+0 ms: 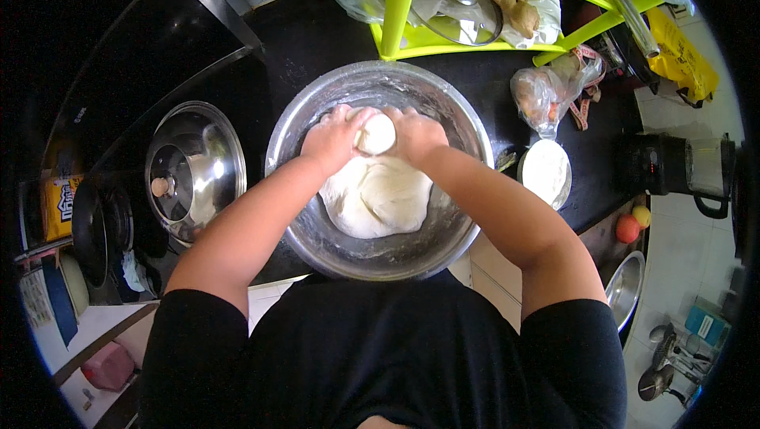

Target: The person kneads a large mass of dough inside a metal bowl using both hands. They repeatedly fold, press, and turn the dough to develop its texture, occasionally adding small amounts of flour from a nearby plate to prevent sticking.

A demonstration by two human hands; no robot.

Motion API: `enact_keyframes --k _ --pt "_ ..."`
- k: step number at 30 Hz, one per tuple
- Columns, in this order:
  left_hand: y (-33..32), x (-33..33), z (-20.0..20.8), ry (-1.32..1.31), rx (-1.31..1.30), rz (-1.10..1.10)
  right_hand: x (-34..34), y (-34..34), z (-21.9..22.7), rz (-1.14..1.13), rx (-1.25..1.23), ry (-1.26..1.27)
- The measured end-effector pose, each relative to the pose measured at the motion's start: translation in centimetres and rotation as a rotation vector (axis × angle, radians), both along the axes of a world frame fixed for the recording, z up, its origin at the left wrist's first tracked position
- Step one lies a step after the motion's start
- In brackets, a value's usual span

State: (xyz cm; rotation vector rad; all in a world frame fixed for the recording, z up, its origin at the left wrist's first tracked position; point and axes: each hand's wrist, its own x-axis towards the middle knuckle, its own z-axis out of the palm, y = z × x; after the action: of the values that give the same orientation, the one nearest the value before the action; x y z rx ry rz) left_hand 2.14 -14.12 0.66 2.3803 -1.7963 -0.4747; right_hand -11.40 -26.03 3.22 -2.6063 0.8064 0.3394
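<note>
A large metal bowl (443, 95) stands on the dark counter, its inner wall smeared with white flour. In its near half lies a big, smooth mass of white dough (376, 211). At the far side of that mass, a rounded lump of dough (378, 134) bulges up between my two hands. My left hand (336, 140) is curled against the lump's left side, my right hand (417, 134) against its right. Both have their fingers bent into the dough; the fingertips are partly hidden. Whether the lump is joined to the big mass cannot be made out.
Left of the bowl sits a shiny metal lid (226, 140) with a knob. To the right are a round container of white powder (546, 168) and a tied plastic bag (546, 96). A green shelf (400, 5) stands behind, a black appliance (665, 164) far right.
</note>
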Motion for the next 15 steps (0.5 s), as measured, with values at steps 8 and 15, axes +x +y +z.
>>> enact_keyframes --k 8,15 --pt "-0.3 -0.1 0.7 0.168 0.007 0.076 -0.1 0.4 0.5 -0.135 -0.025 -0.021" --pt "6.3 -2.9 9.1 0.462 0.055 0.094 -6.0 4.8 8.7 -0.131 0.323 0.071"
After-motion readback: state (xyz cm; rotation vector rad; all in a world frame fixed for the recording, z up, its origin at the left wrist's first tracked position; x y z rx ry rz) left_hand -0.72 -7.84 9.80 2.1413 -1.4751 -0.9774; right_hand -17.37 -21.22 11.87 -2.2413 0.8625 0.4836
